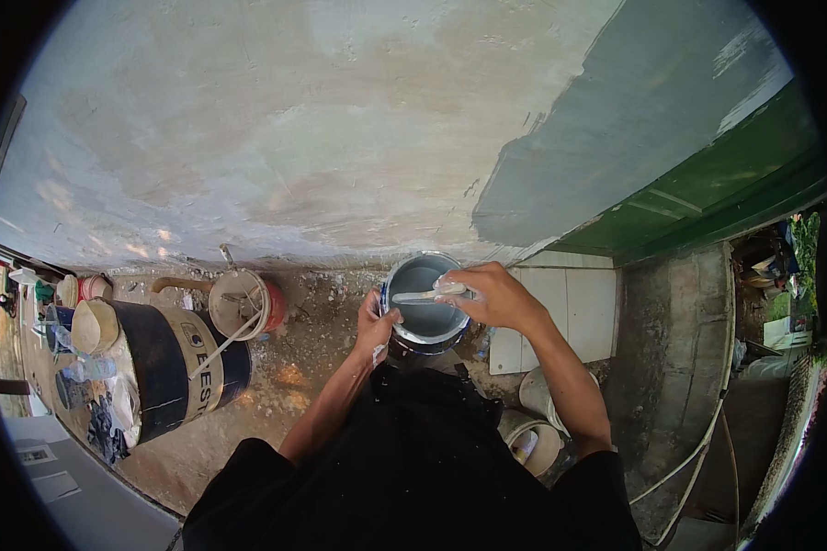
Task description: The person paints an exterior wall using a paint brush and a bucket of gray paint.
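Observation:
A small open bucket (pixel 424 329) of grey paint is in front of my body, near the foot of the wall. My left hand (pixel 378 325) grips its left rim, with the thumb over the edge and white smears on the wrist. Over the bucket's mouth, my right hand (pixel 486 295) holds a pale, paint-smeared hand tool (pixel 417 297). The tool lies across the opening with its slim end pointing left. Fingers cover its other end, so its exact kind cannot be told. Ahead rises a plastered wall (pixel 303 138) with a darker grey painted patch (pixel 593 144) at right.
A dark drum (pixel 158 365) with bottles and a tub on top stands at left. Beside it is a lidded red bucket (pixel 276 308) with a stick across it. Pale buckets (pixel 534 441) sit below my right arm, near white tiles (pixel 568 310). A green panel (pixel 696 200) borders the wall.

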A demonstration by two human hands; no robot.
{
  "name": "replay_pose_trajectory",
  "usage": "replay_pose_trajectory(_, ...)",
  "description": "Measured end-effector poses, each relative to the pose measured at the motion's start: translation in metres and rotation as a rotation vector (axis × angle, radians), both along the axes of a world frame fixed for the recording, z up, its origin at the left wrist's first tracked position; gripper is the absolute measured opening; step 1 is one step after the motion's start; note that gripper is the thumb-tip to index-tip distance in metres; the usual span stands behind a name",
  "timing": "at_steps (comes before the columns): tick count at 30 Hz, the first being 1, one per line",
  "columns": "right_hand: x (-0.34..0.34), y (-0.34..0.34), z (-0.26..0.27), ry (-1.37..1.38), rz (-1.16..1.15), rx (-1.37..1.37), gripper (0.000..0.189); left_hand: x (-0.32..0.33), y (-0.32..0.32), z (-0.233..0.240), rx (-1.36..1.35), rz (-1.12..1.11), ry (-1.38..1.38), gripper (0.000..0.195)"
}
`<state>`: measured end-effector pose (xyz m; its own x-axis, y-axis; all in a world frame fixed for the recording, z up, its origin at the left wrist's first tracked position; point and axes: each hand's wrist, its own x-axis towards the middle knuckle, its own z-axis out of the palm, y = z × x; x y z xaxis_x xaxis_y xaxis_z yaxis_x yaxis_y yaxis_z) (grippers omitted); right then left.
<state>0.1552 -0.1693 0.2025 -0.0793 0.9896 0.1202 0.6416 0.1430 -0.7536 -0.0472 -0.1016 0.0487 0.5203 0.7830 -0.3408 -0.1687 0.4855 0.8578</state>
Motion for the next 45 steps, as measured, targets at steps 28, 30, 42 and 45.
replay_pose_trajectory(28, 0.027, -0.021, 0.015, -0.130, -0.195, 0.315, 0.023, 0.030, 0.040, 0.016, 0.008, -0.076, -0.078, 0.019)
replay_pose_trajectory(30, 0.047, -0.024, 0.022, -0.174, -0.224, 0.364, 0.024, 0.044, 0.042, 0.025, 0.020, -0.061, -0.056, 0.018)
replay_pose_trajectory(42, 0.159, 0.028, 0.101, -0.465, -0.242, 0.580, 0.024, 0.099, 0.054, 0.015, 0.028, -0.052, -0.138, 0.017)
replay_pose_trajectory(45, 0.159, 0.032, 0.140, -0.498, -0.223, 0.558, 0.021, 0.082, 0.051, 0.000, 0.058, -0.015, -0.111, 0.018)
